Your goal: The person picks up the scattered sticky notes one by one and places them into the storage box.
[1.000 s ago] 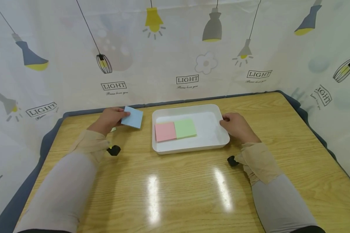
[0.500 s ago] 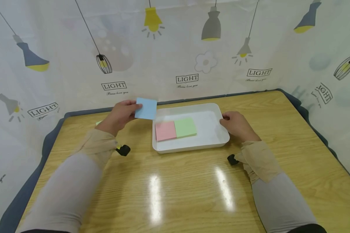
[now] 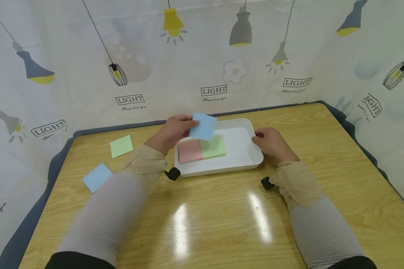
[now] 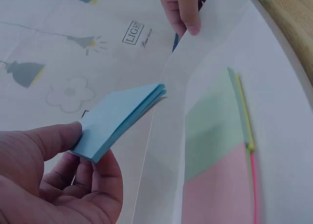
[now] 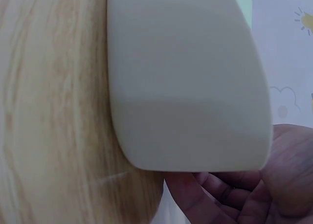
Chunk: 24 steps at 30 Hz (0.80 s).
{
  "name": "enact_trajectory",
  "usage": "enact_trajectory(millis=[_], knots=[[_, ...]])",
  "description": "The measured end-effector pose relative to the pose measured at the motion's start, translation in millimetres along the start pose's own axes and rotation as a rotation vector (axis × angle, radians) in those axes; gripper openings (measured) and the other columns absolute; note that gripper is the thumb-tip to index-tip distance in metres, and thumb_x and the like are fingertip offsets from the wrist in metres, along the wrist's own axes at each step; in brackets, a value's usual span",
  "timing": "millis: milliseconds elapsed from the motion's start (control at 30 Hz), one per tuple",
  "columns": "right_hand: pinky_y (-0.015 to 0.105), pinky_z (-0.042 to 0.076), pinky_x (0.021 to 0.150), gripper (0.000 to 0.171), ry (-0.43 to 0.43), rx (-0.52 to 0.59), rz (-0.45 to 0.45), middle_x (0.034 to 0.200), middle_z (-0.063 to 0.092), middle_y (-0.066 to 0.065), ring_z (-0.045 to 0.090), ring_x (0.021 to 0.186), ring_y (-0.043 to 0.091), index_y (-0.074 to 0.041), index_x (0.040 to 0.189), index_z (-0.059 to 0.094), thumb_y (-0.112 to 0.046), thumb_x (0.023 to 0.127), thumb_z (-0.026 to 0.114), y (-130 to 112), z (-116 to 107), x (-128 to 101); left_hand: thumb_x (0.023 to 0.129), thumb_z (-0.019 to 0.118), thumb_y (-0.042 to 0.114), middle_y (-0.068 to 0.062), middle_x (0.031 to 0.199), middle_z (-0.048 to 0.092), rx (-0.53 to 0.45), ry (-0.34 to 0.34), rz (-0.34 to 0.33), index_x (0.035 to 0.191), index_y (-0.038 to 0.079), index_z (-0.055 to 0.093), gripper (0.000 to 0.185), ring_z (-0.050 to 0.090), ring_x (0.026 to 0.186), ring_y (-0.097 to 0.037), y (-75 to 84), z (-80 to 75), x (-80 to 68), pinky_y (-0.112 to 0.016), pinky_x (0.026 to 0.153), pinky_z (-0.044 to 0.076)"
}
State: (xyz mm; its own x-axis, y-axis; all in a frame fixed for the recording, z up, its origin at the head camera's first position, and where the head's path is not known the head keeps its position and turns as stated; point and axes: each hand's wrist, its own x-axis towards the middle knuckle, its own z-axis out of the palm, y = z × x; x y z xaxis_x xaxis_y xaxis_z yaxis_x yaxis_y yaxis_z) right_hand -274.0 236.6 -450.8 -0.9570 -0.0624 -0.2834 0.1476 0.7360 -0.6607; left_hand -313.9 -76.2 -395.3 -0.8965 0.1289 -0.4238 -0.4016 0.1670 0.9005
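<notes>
Left hand (image 3: pixel 173 130) pinching blue sticky pad (image 3: pixel 203 126) by its left edge, held in air over white tray (image 3: pixel 242 164), above pink pad (image 3: pixel 189 151) and green pad (image 3: pixel 213 146). Bare tray floor lying right of pad. Right hand (image 3: pixel 271 144) curled on tray's right rim, centre frame.

bright, even | glare streaks on table (image 3: pixel 175 228) | edges bowed — left sleeve (image 3: pixel 104 220) perhaps motion-blurred
</notes>
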Motion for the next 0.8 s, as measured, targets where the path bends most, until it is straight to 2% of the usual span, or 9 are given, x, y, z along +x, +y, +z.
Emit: enact_trajectory(millis=[200,300,467,600,800], knots=[[0.047,0.051,0.099,0.046,0.006,-0.002,-0.012,0.135,0.062,0.021,0.059,0.115,0.033,0.002,0.145,0.055,-0.023,0.107,0.05,3,0,1,0.099,0.069,0.005,-0.018,0.139,0.065,-0.078,-0.051,-0.035,0.136,-0.001,0.063,0.038,0.067,0.119,-0.027,1.2,37.7,9.6,-0.038,0.107,0.054],[0.046,0.051,0.098,0.046,0.007,0.001,-0.022,0.134,0.062,0.021,0.059,0.114,0.033,0.002,0.144,0.056,-0.024,0.106,0.05,2,0,0,0.098,0.068,0.003,-0.02,0.137,0.066,-0.092,-0.076,-0.037,0.135,-0.001,0.064,0.037,0.068,0.117,-0.027,-2.6,51.2,12.4,-0.038,0.107,0.054],[0.045,0.051,0.094,0.045,0.006,-0.006,-0.043,0.131,0.063,0.022,0.059,0.11,0.032,0.002,0.142,0.058,-0.024,0.106,0.05,3,1,0,0.099,0.066,0.001,-0.019,0.134,0.068,-0.081,-0.122,-0.03,0.13,-0.003,0.067,0.031,0.068,0.105,-0.022,-13.3,65.4,13.0,-0.038,0.106,0.054],[0.046,0.052,0.095,0.045,0.01,-0.008,-0.041,0.132,0.064,0.021,0.06,0.111,0.032,0.002,0.141,0.058,-0.024,0.106,0.049,3,1,0,0.097,0.065,-0.003,-0.022,0.131,0.068,-0.072,-0.13,-0.016,0.128,-0.007,0.067,0.031,0.067,0.095,-0.019,-19.5,76.9,14.0,-0.039,0.105,0.055],[0.049,0.052,0.101,0.047,0.005,-0.005,-0.028,0.138,0.062,0.022,0.06,0.119,0.034,0.002,0.145,0.055,-0.024,0.107,0.05,5,0,1,0.095,0.064,-0.007,-0.026,0.131,0.068,-0.077,-0.124,-0.054,0.128,-0.009,0.066,0.033,0.068,0.094,-0.021,-23.9,93.0,17.9,-0.039,0.104,0.056]])
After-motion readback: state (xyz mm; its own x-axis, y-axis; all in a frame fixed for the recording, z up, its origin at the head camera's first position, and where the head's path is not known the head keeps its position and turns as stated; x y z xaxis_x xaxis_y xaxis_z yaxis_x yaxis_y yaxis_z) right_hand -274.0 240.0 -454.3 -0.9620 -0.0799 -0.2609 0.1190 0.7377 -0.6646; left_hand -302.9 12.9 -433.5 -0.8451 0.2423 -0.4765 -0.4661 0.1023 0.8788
